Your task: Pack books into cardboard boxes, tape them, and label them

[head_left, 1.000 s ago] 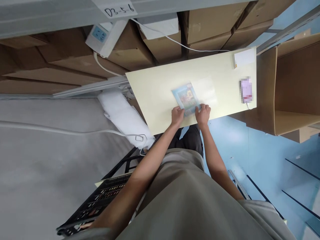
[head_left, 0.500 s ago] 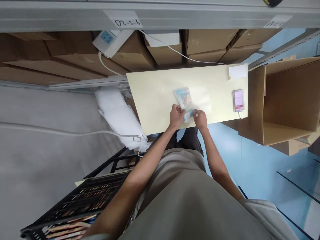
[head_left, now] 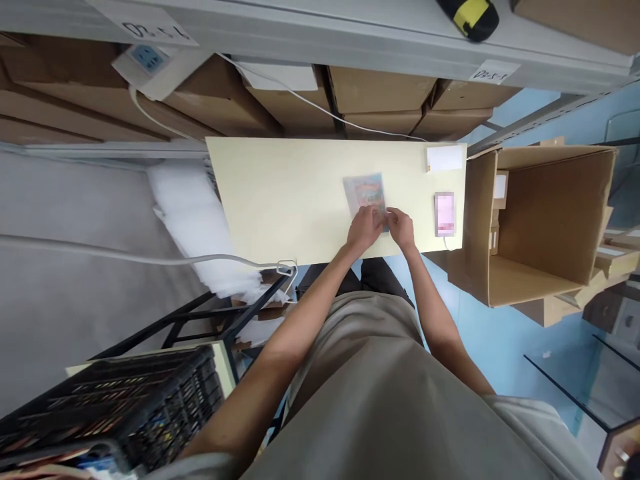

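Observation:
A thin, flat printed packet [head_left: 366, 189], perhaps a booklet in a clear sleeve, lies over the pale yellow tabletop [head_left: 280, 200]; motion blurs its print. My left hand [head_left: 365, 228] is closed on its near edge with the fingers curled. At the packet's near right corner, my right hand [head_left: 401, 228] pinches with thumb and fingertips. The two hands are almost touching. Part of the near edge is hidden under the fingers.
To the right are a phone [head_left: 445, 215] on a cable, a small white box [head_left: 445, 159] and a large open carton [head_left: 545, 227]. A black crate [head_left: 170, 400] stands at lower left, white wrapping [head_left: 190, 220] beside the table. A metal shelf [head_left: 320, 33] crosses above.
The packet now shows a different, reddish print where a blue picture was. My left hand has come closer to my right. The whole view has shifted, uncovering more shelf at the right.

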Demonstrator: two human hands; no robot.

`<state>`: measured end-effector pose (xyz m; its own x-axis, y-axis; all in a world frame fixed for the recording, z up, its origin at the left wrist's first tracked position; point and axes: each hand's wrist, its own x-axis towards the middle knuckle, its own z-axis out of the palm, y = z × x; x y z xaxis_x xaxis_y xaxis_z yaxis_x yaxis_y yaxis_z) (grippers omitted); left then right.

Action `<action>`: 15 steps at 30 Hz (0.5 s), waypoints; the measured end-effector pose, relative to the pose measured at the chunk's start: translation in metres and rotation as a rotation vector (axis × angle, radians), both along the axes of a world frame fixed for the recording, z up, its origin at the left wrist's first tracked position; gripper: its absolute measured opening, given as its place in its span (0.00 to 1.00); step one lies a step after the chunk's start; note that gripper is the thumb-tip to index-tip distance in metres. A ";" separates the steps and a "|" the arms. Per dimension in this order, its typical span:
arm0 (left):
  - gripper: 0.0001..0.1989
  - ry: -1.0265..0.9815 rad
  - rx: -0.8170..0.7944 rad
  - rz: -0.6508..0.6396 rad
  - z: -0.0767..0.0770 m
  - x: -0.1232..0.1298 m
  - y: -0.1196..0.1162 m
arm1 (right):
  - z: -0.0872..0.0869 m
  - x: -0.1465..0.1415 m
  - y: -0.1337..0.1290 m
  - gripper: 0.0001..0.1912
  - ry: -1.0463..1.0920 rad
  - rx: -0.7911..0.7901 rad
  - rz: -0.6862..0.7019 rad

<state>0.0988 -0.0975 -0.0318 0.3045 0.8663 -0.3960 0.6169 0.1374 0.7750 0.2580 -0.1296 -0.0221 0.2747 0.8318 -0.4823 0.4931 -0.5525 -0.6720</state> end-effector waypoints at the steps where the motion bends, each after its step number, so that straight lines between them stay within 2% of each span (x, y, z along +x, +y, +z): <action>1: 0.19 0.035 0.013 0.012 -0.004 -0.001 0.000 | -0.005 0.005 0.003 0.14 -0.028 -0.044 0.014; 4: 0.25 0.133 0.045 0.183 -0.014 -0.015 -0.001 | -0.016 0.014 0.008 0.12 -0.063 -0.123 0.019; 6: 0.26 0.166 -0.020 0.309 -0.021 -0.028 -0.002 | -0.021 0.016 0.009 0.12 -0.063 -0.127 -0.001; 10: 0.19 0.118 -0.239 0.477 -0.035 -0.039 -0.002 | -0.028 0.013 0.008 0.14 -0.086 -0.117 -0.021; 13: 0.10 0.055 -0.290 0.546 -0.039 -0.035 -0.001 | -0.034 0.009 0.010 0.13 -0.121 -0.124 -0.044; 15: 0.09 -0.027 -0.284 0.550 -0.038 -0.030 -0.001 | -0.037 0.005 0.012 0.11 -0.092 -0.131 -0.035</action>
<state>0.0686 -0.0984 -0.0696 -0.1440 0.7613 -0.6322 0.3777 0.6328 0.6760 0.2634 -0.1178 -0.0594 0.3503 0.7528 -0.5574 0.5286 -0.6501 -0.5459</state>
